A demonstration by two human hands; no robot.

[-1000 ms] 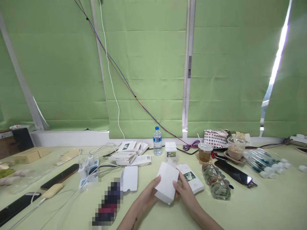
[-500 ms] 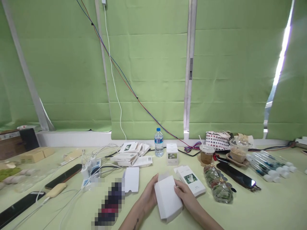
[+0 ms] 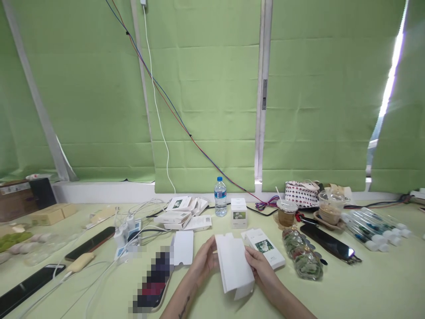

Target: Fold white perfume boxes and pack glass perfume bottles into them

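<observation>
Between my hands is a plain white carton (image 3: 234,265), tilted, with a loose flap at its lower end. My right hand (image 3: 262,268) pinches its right edge, thumb on the front face. At the opposite edge my left hand (image 3: 205,260) has curled fingers against the carton, partly hidden behind it. A flat white carton with a flower picture (image 3: 269,254) lies just beyond my right hand. Left of my left hand lies a white carton piece (image 3: 183,248) with a notched edge.
Behind stand a water bottle (image 3: 220,199), a small white box (image 3: 239,215) and a pile of flattened cartons (image 3: 182,215). Phones, chargers and cables spread leftward. Rightward are drink cups (image 3: 286,215), wrapped items (image 3: 303,257), a black phone (image 3: 328,243) and clear tubes (image 3: 372,230).
The carton has turned in my hands, and its lower flap now hangs out. My left hand has shifted slightly up and left; my right hand has moved slightly right.
</observation>
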